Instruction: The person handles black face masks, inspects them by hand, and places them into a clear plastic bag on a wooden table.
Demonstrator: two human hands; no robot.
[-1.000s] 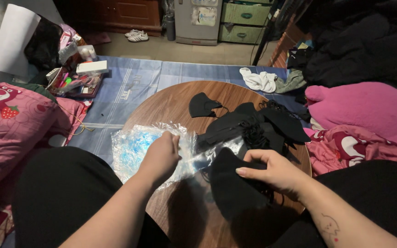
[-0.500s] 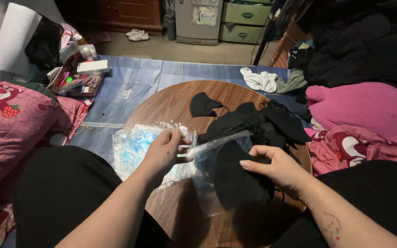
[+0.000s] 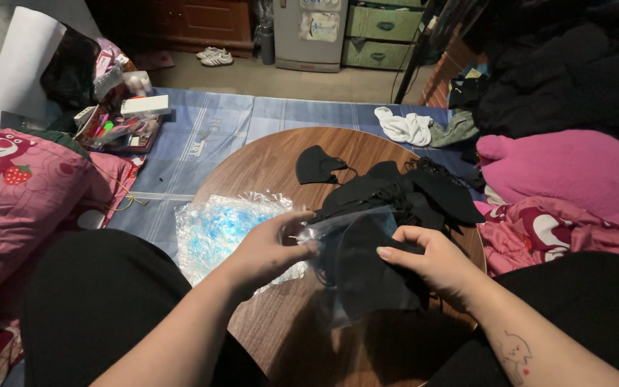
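Observation:
My left hand (image 3: 270,251) pinches the open edge of a clear plastic bag (image 3: 356,276) above the round wooden table (image 3: 266,165). My right hand (image 3: 431,258) grips a black face mask (image 3: 370,269) that sits partly inside that bag. Behind the hands lies a heap of black face masks (image 3: 410,193), with one single black mask (image 3: 317,165) apart from it toward the far side. A stack of crinkled clear plastic bags (image 3: 216,229) rests on the table to the left of my left hand.
A pink cushion (image 3: 16,193) lies at the left, a pink blanket (image 3: 574,172) at the right. A blue mat (image 3: 202,136) covers the floor beyond the table, with white cloth (image 3: 406,127) and a tray of small items (image 3: 120,125) on it.
The bag and mask have lifted slightly and shifted toward me. My right hand has pushed the black mask further into the bag while my left hand keeps hold of the bag's edge.

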